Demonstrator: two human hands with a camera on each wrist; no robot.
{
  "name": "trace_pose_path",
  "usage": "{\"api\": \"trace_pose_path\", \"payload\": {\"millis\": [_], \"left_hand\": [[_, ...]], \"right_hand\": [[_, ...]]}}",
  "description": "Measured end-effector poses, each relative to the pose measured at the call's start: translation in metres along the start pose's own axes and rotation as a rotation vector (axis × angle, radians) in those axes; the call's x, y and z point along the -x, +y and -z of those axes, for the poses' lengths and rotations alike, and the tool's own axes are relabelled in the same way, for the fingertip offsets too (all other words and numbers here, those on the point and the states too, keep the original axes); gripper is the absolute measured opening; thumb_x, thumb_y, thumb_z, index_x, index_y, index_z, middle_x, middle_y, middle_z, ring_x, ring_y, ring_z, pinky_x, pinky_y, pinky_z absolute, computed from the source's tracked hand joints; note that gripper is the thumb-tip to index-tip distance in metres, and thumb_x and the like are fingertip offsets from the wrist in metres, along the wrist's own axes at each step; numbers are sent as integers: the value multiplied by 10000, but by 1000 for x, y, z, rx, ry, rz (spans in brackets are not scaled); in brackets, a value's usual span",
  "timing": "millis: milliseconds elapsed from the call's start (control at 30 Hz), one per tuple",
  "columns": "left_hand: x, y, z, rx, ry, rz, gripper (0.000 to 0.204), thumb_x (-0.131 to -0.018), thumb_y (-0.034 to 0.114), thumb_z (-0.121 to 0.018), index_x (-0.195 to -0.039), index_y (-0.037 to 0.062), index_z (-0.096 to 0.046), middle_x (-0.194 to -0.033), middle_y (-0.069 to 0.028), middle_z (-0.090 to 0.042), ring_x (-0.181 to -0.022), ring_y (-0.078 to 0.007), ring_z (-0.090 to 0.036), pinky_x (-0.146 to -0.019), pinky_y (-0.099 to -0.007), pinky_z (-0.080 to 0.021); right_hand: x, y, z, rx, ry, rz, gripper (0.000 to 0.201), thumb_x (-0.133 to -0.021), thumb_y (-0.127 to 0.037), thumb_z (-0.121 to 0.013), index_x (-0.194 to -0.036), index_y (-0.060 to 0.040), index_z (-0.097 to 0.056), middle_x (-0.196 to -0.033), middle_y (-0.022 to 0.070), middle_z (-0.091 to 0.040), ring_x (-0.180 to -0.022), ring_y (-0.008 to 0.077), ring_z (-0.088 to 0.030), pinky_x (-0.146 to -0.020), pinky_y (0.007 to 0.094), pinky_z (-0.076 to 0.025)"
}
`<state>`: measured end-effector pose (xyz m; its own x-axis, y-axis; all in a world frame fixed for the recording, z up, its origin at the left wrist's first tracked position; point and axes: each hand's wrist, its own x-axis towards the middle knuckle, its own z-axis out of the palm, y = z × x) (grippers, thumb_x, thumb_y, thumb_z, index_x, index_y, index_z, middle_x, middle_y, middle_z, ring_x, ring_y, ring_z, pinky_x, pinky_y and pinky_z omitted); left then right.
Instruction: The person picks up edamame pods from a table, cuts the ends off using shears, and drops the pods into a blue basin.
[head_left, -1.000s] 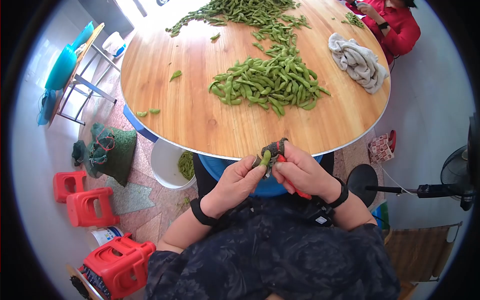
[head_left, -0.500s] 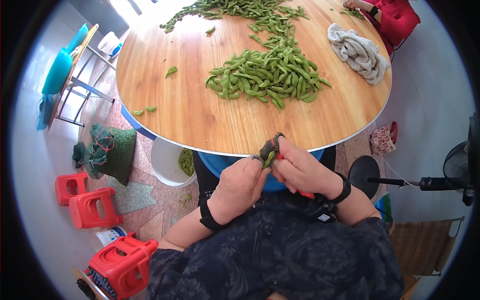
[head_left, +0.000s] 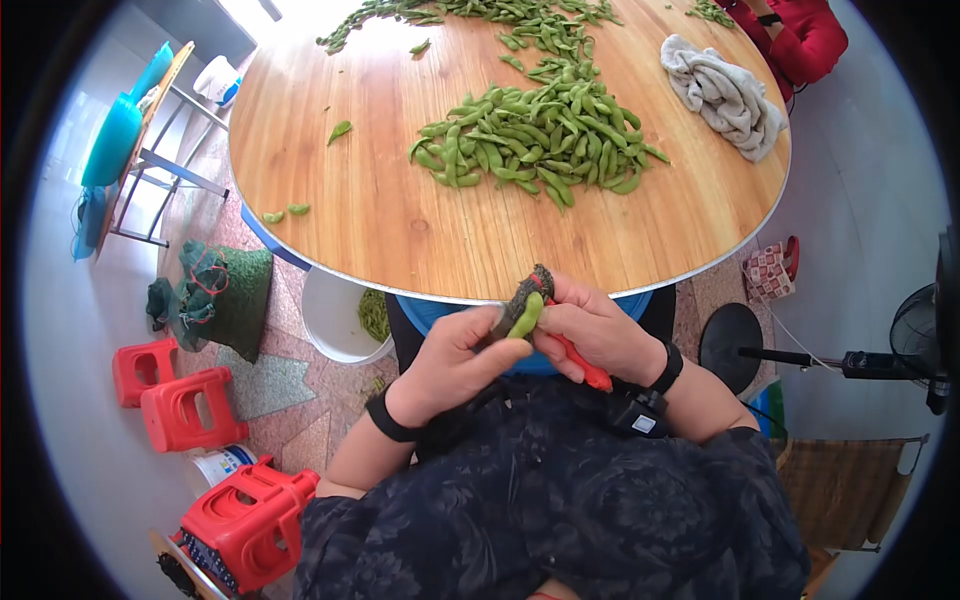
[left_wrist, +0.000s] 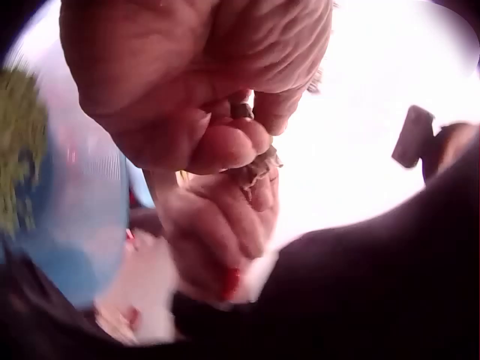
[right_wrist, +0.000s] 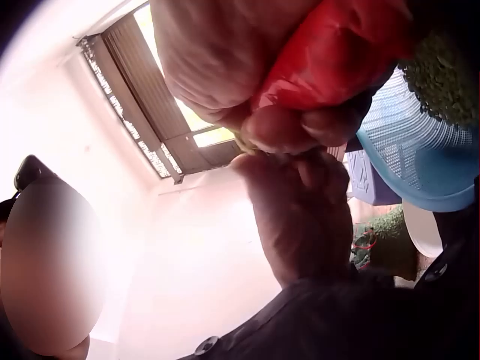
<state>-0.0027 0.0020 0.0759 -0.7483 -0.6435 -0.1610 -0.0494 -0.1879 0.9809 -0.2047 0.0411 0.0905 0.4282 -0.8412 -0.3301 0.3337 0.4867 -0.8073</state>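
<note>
Just below the round wooden table's (head_left: 400, 240) near edge my two hands meet over my lap. My left hand (head_left: 470, 352) pinches a green bean pod (head_left: 525, 315) between thumb and fingers. My right hand (head_left: 590, 335) grips a red-handled tool (head_left: 580, 362) with a dark wrapped tip (head_left: 532, 288) against the pod's top. A large pile of green pods (head_left: 540, 145) lies on the table in front. In the right wrist view the red handle (right_wrist: 330, 56) fills my palm; in the left wrist view my curled fingers (left_wrist: 225, 142) are close up and blurred.
A grey cloth (head_left: 725, 95) lies at the table's right, more pods (head_left: 470, 12) at the far side. A white bucket (head_left: 345, 320) with pods stands under the left edge. Red stools (head_left: 185, 410) and a green net sack (head_left: 225, 295) are on the floor left; a person in red (head_left: 805, 35) sits opposite; a fan (head_left: 920, 345) stands right.
My hands have stayed together at the table edge. The pod now shows more fully between my left fingers, and the tool's red handle has come into clearer view.
</note>
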Motion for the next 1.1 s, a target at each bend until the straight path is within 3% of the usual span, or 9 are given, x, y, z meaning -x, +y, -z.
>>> {"api": "trace_pose_path", "payload": {"millis": [33, 67, 200, 500, 633, 700, 800, 900, 1100], "left_hand": [[-1, 2, 0, -576, 147, -253, 208, -889, 196, -658, -858, 21, -550, -652, -60, -511, -557, -168, -500, -499, -296, -379], [-2, 2, 1, -757, 207, -408, 227, -834, 132, -706, -786, 14, -519, -657, -93, -499, -538, -210, -485, -481, -327, -378], [0, 0, 1, -837, 200, -465, 247, -852, 133, -686, -759, 20, -487, -659, -109, -496, -538, -236, -476, -496, -326, -381], [1, -6, -3, 573, -35, 256, 302, -1023, 311, -393, -858, 81, -501, -654, -7, -531, -541, -87, -480, -513, -224, -394], [6, -10, -9, 203, -15, 266, 264, -1011, 262, -445, -848, 64, -506, -630, 15, -516, -545, -65, -474, -514, -218, -397], [7, -16, -11, 32, 5, 199, 255, -1004, 244, -468, -829, 61, -504, -612, 18, -508, -535, -57, -473, -497, -226, -392], [7, -21, -9, -378, 107, 49, 250, -969, 185, -529, -777, 28, -499, -569, -25, -491, -532, -68, -466, -479, -267, -385], [7, -15, -11, -594, 160, -26, 229, -897, 132, -570, -746, -15, -483, -588, -167, -466, -516, -173, -461, -498, -354, -395], [11, -13, -15, -607, 89, -119, 194, -894, 150, -576, -787, 7, -500, -648, -206, -517, -543, -319, -524, -521, -381, -415]], "right_hand": [[-1, 2, -1, 0, 0, -2, 106, -942, -91, -399, -968, -56, -495, -622, 14, -514, -384, 73, -462, -349, 195, -356], [-1, 5, -3, 14, 42, 16, 102, -946, -109, -409, -961, -57, -495, -620, 11, -513, -387, 72, -467, -352, 194, -360], [0, 13, -9, 102, 100, 135, 105, -950, -133, -419, -948, -56, -488, -617, 5, -512, -390, 71, -472, -361, 194, -374], [8, 2, -10, 60, 94, -8, 71, -936, -107, -425, -923, -54, -471, -630, 7, -523, -417, 60, -498, -366, 198, -374], [8, 14, -3, 283, 156, -41, 82, -902, -109, -477, -919, -30, -464, -630, 52, -549, -429, 152, -545, -392, 260, -417], [5, 30, -2, 901, 376, 494, 153, -850, -110, -544, -916, 0, -462, -640, 127, -565, -502, 292, -594, -454, 353, -463], [15, 14, -13, 1064, 336, 440, 217, -805, -123, -603, -899, 10, -460, -652, 182, -568, -602, 380, -606, -527, 428, -480], [8, 22, -6, 1162, 306, 484, 203, -810, -121, -633, -908, 0, -503, -672, 141, -578, -563, 324, -608, -503, 386, -475], [7, 9, -8, 1337, 201, 512, 190, -832, -154, -592, -885, -25, -461, -581, 177, -551, -556, 371, -600, -477, 436, -473]]}}
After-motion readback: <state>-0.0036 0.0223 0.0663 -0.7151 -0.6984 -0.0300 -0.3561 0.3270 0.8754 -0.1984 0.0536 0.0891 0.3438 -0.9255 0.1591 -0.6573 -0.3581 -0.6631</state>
